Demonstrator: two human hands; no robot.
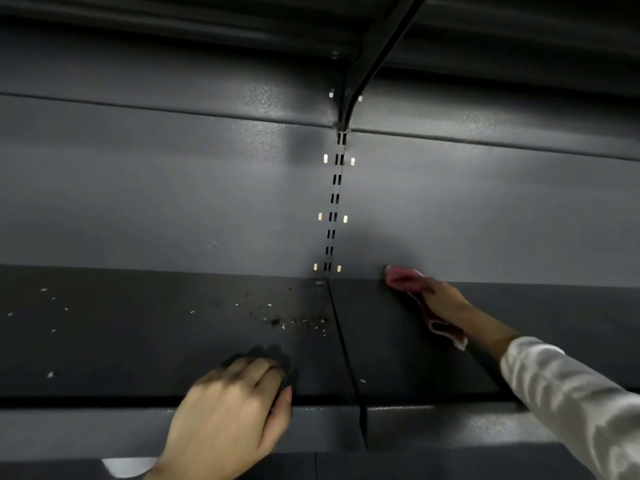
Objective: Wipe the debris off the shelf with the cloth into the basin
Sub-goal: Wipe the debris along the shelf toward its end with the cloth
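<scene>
A dark grey metal shelf (138, 341) runs across the view, split by a seam near the middle. Brown and white debris (294, 322) lies just left of the seam, with more white specks scattered far left. My right hand (446, 303) presses a pink cloth (403, 278) against the back corner of the right shelf section, where the shelf meets the back panel. My left hand (235, 410) rests on the front edge of the left section, fingers curled over the lip, holding nothing else. A white curved rim (128, 466), possibly the basin, peeks out below the shelf at bottom left.
The grey back panel (173, 202) rises behind the shelf, with a slotted upright (334, 202) at its middle. An upper shelf and its bracket (374, 64) hang overhead. A lone white crumb (362, 380) lies right of the seam.
</scene>
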